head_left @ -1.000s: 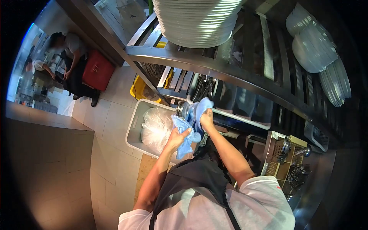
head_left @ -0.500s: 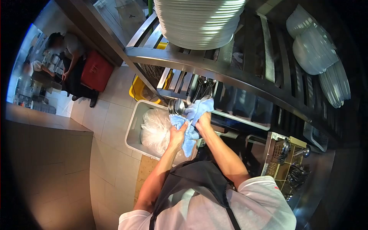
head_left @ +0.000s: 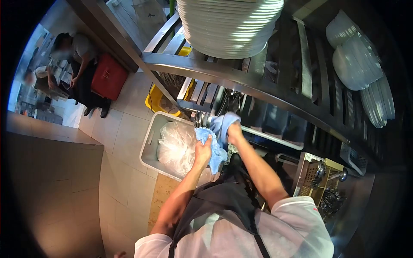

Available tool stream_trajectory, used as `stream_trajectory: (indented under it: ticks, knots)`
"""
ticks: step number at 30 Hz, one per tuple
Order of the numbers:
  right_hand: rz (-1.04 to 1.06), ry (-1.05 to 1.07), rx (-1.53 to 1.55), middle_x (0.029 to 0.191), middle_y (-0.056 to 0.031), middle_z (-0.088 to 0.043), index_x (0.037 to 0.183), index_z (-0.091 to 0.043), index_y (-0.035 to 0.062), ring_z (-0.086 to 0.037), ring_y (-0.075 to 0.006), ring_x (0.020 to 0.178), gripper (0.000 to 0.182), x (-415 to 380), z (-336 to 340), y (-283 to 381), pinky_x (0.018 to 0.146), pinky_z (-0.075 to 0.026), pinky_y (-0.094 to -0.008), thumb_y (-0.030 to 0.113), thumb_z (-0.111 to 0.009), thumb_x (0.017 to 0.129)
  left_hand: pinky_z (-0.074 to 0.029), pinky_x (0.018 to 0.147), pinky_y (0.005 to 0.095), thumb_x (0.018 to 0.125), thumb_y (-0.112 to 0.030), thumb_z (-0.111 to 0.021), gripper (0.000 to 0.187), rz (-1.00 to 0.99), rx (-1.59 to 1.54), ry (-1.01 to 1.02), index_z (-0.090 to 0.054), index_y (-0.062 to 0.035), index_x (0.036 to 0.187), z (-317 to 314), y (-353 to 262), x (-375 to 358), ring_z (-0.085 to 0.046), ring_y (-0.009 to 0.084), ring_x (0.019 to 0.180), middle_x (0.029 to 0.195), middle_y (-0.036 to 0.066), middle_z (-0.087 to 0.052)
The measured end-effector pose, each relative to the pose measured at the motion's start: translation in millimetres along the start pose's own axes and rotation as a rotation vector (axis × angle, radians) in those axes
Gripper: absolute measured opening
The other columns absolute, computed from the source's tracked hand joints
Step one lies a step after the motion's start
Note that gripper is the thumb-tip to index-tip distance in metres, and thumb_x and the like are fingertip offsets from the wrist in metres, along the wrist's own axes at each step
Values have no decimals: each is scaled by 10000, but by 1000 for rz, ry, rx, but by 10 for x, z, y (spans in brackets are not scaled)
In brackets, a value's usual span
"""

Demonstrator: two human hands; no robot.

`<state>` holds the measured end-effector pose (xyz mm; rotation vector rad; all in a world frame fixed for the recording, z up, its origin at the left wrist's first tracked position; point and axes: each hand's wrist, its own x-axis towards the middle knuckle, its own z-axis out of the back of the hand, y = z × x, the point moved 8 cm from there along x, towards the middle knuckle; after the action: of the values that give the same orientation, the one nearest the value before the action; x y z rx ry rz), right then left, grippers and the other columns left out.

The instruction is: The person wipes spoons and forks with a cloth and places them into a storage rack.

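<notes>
A blue cloth (head_left: 218,155) is bunched between my two hands. My left hand (head_left: 204,150) is closed around one part of it, and the bowls of several metal spoons (head_left: 201,119) stick out above that hand; their handles are hidden in the cloth. My right hand (head_left: 235,132), a little blurred, grips the other part of the cloth, just right of the spoon bowls. Below my left hand is a grey bin (head_left: 147,148) with a clear plastic bag (head_left: 175,144) in it.
A slatted metal rack (head_left: 241,76) bears a tall stack of white plates (head_left: 230,30). More cutlery (head_left: 232,99) lies on its lower level. At right sits a cutlery basket (head_left: 306,182). A yellow bucket (head_left: 165,103) stands behind the bin. Two people are near a red container (head_left: 109,77).
My right hand has moved slightly right and down, pulling its part of the cloth away from my left hand. The spoons and my left hand have shifted slightly right.
</notes>
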<state>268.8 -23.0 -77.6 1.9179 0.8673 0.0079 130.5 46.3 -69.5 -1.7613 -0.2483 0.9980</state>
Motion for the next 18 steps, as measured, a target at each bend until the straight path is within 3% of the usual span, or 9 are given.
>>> stream_trajectory:
  ticks: [2,4,6,8,12,13,14,16,18]
  knots:
    - [-253,-56,65,784,-110,-608,823,-597,8,-594,-215,708,171,289,247,-115,619,-493,-352,126,-473,814,-365,496,245,815,-183,-522,147,-4,14,6,-551,-44,777,23,2,-39,-445,82,553,653,-11,-507]
    - [-306,-11,79,767,-107,-603,843,-587,15,-602,-214,654,163,457,375,-215,543,-507,-332,148,-504,801,-354,480,244,815,-179,-519,140,-14,29,12,-549,-48,775,68,6,-55,-439,83,540,641,-15,-496]
    - [-351,22,187,815,-118,-600,914,-567,14,-595,-222,677,274,373,450,-474,581,-503,-348,240,-423,853,-389,503,247,815,-157,-513,123,-37,53,57,-552,-41,800,102,11,-46,-478,93,563,671,1,-523]
    - [-452,259,201,809,-88,-588,1002,-524,39,-588,-197,668,312,-2,104,-515,566,-494,-323,299,-443,849,-388,519,248,809,-167,-518,136,-15,60,141,-558,-38,803,106,50,-11,-477,93,577,671,1,-528]
    - [-219,-46,-129,924,-76,-559,1056,-484,23,-555,-154,791,288,-159,189,-669,677,-461,-283,204,-485,832,-413,554,258,792,-154,-538,133,52,123,370,-562,-26,818,-70,-108,-210,-504,103,604,693,13,-553]
    - [-234,-240,-87,974,-93,-546,1069,-463,7,-536,-171,852,281,-165,285,-673,730,-439,-302,115,-473,810,-429,576,262,780,-139,-561,127,88,101,384,-564,-23,830,-82,-32,-196,-527,109,624,718,28,-572]
    - [-230,-240,-84,974,-93,-546,1069,-463,7,-536,-171,852,281,-164,275,-645,730,-439,-302,115,-473,810,-429,576,262,780,-139,-561,127,85,104,386,-564,-23,830,-88,-37,-217,-527,109,624,718,28,-572]
    - [191,-92,-603,977,-103,-545,1073,-449,-7,-529,-198,873,297,-127,150,-300,741,-430,-322,59,-457,784,-431,576,259,777,-150,-576,143,57,172,367,-564,-21,839,-81,-77,-254,-529,111,622,728,29,-578]
    - [134,-95,-629,981,-112,-541,1080,-435,-10,-522,-196,876,314,-24,286,-348,737,-425,-318,45,-452,772,-428,582,257,778,-157,-579,150,97,142,384,-564,-22,840,-68,-156,-354,-527,109,635,735,27,-577]
